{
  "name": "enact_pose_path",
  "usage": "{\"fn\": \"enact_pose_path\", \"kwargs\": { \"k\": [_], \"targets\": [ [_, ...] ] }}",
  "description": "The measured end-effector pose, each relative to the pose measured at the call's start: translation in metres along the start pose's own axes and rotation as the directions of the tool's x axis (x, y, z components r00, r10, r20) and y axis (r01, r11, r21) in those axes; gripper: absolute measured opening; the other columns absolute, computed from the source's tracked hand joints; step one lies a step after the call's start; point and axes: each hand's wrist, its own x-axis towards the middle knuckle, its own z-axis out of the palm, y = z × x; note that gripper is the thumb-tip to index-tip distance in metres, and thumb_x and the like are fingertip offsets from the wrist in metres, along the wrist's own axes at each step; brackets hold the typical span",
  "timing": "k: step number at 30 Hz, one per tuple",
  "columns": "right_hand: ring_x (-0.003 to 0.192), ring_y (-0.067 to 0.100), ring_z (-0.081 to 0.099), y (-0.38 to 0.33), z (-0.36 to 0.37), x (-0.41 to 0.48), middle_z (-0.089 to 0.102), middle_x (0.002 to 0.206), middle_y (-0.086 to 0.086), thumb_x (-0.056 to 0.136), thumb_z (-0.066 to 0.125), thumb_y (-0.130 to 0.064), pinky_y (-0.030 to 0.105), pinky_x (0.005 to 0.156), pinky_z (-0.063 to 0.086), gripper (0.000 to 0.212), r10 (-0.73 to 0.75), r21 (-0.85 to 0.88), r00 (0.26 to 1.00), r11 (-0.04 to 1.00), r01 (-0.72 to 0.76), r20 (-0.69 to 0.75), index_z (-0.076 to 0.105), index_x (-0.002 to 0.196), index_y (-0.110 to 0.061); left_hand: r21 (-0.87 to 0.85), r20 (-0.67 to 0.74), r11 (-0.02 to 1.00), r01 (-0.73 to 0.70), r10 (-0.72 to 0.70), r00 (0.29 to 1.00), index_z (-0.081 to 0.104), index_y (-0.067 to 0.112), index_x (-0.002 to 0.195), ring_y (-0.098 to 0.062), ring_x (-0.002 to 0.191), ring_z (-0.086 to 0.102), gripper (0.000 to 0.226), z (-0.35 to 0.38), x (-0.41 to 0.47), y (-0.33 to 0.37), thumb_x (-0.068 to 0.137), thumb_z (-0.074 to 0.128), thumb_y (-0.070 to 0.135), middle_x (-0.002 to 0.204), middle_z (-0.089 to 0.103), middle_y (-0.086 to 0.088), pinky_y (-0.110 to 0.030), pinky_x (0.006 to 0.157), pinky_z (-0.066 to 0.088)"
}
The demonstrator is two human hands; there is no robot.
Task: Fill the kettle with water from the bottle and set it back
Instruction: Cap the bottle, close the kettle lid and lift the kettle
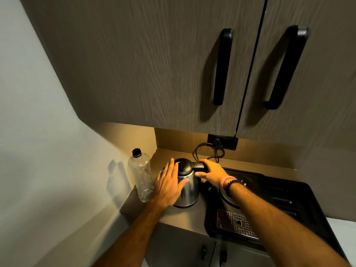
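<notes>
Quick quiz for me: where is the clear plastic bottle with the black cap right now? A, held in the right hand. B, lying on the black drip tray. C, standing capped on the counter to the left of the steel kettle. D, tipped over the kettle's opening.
C: the clear plastic bottle with the black cap stands upright, cap on, beside the wall, left of the stainless steel kettle, and neither hand grips it.

The bottle (pixel 142 176) stands just left of the kettle (pixel 187 186) on the counter (pixel 185 216), under the cupboards (pixel 154 64).
</notes>
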Motion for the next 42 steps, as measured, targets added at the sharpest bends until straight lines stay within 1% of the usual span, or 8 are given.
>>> {"fn": "enact_pose_path", "kwargs": {
  "k": [2, 5, 7, 9, 12, 24, 31, 42],
  "targets": [
    [0.119, 0.026, 0.060, 0.004, -0.002, 0.004, 0.066, 0.124, 0.008, 0.086, 0.075, -0.023, 0.044, 0.106, 0.046, 0.047, -0.008, -0.013, 1.000, 1.000, 0.008, -0.012, 0.059, 0.130, -0.016, -0.222, -0.037, 0.970, 0.096, -0.106, 0.994, -0.008, 0.020, 0.157, -0.026, 0.152, 0.002, 0.106, 0.007, -0.001, -0.002, 0.086, 0.057, 0.067, 0.165, -0.011, -0.004, -0.049, 0.122, 0.013],
    [0.112, 0.025, 0.061, 0.006, -0.003, 0.008, 0.068, 0.116, 0.009, 0.084, 0.077, -0.018, 0.043, 0.102, 0.047, 0.039, -0.024, -0.020, 0.999, 1.000, 0.023, -0.038, 0.064, 0.120, -0.014, -0.496, 0.022, 0.807, 0.320, -0.357, 0.934, -0.020, 0.026, 0.154, -0.032, 0.151, 0.002, 0.150, 0.018, -0.002, -0.001, 0.056, 0.089, 0.060, 0.165, -0.011, -0.011, -0.056, 0.120, 0.017],
    [0.109, 0.023, 0.061, 0.007, -0.002, 0.009, 0.067, 0.113, 0.008, 0.085, 0.076, -0.017, 0.040, 0.099, 0.048, 0.035, -0.031, -0.004, 0.999, 1.000, 0.031, -0.045, 0.064, 0.118, -0.014, -0.626, 0.111, 0.658, 0.419, -0.457, 0.883, -0.014, 0.027, 0.155, -0.035, 0.149, 0.014, 0.160, 0.027, 0.001, 0.000, 0.044, 0.098, 0.047, 0.165, 0.007, -0.014, -0.054, 0.118, 0.024],
    [0.106, 0.021, 0.060, 0.010, -0.002, 0.010, 0.066, 0.110, 0.005, 0.085, 0.076, -0.018, 0.038, 0.097, 0.048, 0.033, -0.034, 0.013, 0.998, 0.999, 0.035, -0.053, 0.065, 0.116, -0.014, -0.657, 0.159, 0.600, 0.456, -0.481, 0.862, -0.002, 0.023, 0.157, -0.034, 0.145, 0.028, 0.158, 0.033, 0.003, 0.000, 0.038, 0.100, 0.045, 0.160, 0.025, -0.013, -0.050, 0.114, 0.032],
    [0.103, 0.019, 0.061, 0.014, -0.003, 0.008, 0.066, 0.108, 0.003, 0.085, 0.076, -0.019, 0.034, 0.093, 0.048, 0.032, -0.043, 0.034, 0.997, 0.998, 0.046, -0.069, 0.065, 0.114, -0.015, -0.669, 0.139, 0.594, 0.446, -0.489, 0.861, 0.010, 0.024, 0.155, -0.033, 0.140, 0.037, 0.154, 0.040, 0.005, -0.001, 0.031, 0.097, 0.052, 0.155, 0.035, -0.011, -0.050, 0.111, 0.038],
    [0.102, 0.024, 0.064, 0.035, -0.089, -0.032, 0.071, 0.109, 0.009, 0.082, 0.078, -0.019, 0.040, 0.092, 0.051, 0.034, -0.116, -0.017, 0.963, 0.993, 0.116, -0.244, 0.071, 0.114, -0.011, -0.680, 0.082, 0.668, 0.303, -0.341, 0.937, 0.009, 0.020, 0.156, -0.034, 0.141, 0.035, 0.149, 0.020, 0.025, 0.079, 0.040, 0.097, 0.053, 0.155, 0.036, -0.010, -0.048, 0.110, 0.037],
    [0.098, 0.022, 0.067, 0.081, -0.135, -0.069, 0.072, 0.100, 0.005, 0.082, 0.077, -0.017, 0.036, 0.088, 0.053, 0.026, -0.004, 0.023, 0.946, 1.000, 0.012, -0.324, 0.071, 0.108, -0.015, -0.698, 0.121, 0.673, 0.243, -0.223, 0.967, 0.019, 0.024, 0.152, -0.030, 0.136, 0.041, 0.140, 0.039, 0.029, 0.148, 0.038, 0.096, 0.054, 0.148, 0.045, -0.008, -0.046, 0.109, 0.041],
    [0.101, 0.023, 0.067, 0.126, -0.155, -0.089, 0.073, 0.105, 0.005, 0.083, 0.077, -0.018, 0.048, 0.095, 0.054, 0.030, 0.066, 0.057, 0.941, 0.997, -0.049, -0.333, 0.070, 0.113, -0.015, -0.628, 0.144, 0.748, 0.216, -0.162, 0.976, 0.018, 0.023, 0.150, -0.029, 0.132, 0.047, 0.138, 0.060, 0.029, 0.188, 0.039, 0.092, 0.060, 0.143, 0.051, -0.008, -0.043, 0.105, 0.042]
  ]
}}
